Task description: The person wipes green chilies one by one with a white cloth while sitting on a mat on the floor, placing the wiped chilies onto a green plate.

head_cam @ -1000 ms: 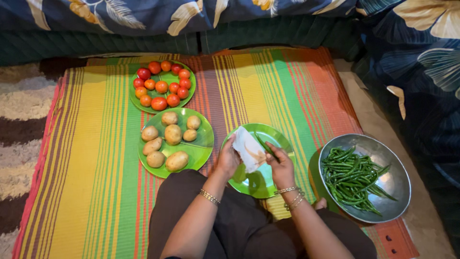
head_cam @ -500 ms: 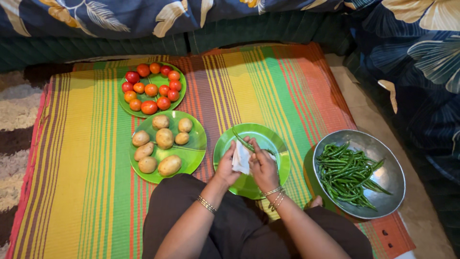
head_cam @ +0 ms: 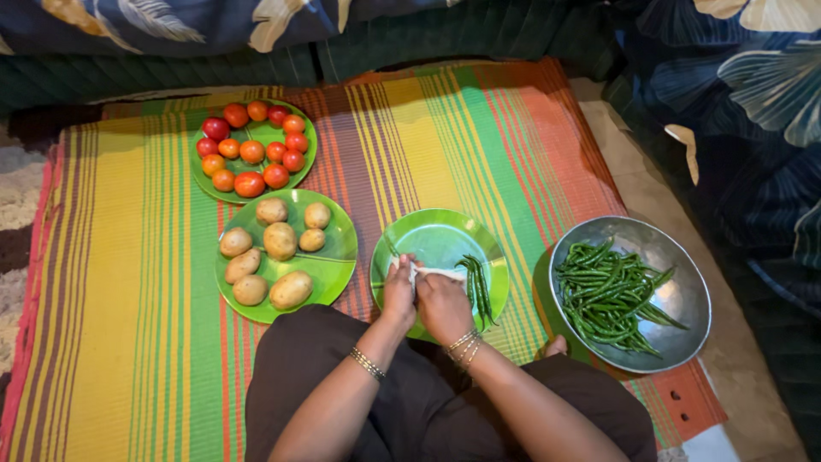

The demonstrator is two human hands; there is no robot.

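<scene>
The person sat cross-legged on a woven floor mat striped in green, yellow, orange and red (head_cam: 128, 282), with both hands brought together over the near edge of a round green plastic plate (head_cam: 440, 235). The left hand (head_cam: 398, 293) and the right hand (head_cam: 443, 305) touched each other, and both had their fingers closed on a small crumpled white cloth (head_cam: 436, 274), which showed as a thin white strip between and just above the knuckles, low over the plate. On the right part of that same plate, just beside the right hand, lay a small bunch of slim green chillies (head_cam: 477, 287), side by side and pointing away from the person. To the right, on the edge of the mat, stood a round shiny steel bowl (head_cam: 684, 295) holding a heap of long green chillies (head_cam: 607, 295), well apart from the hands. To the left of the hands a second green plate with dividing ridges (head_cam: 338, 257) carried six or seven pale brown potatoes (head_cam: 280, 240), and beyond it a third green plate (head_cam: 304, 171) held a cluster of red and orange tomatoes (head_cam: 251, 154). Thin metal bangles circled both wrists. Dark floral fabric (head_cam: 744, 77) ran along the far side and the right of the mat
</scene>
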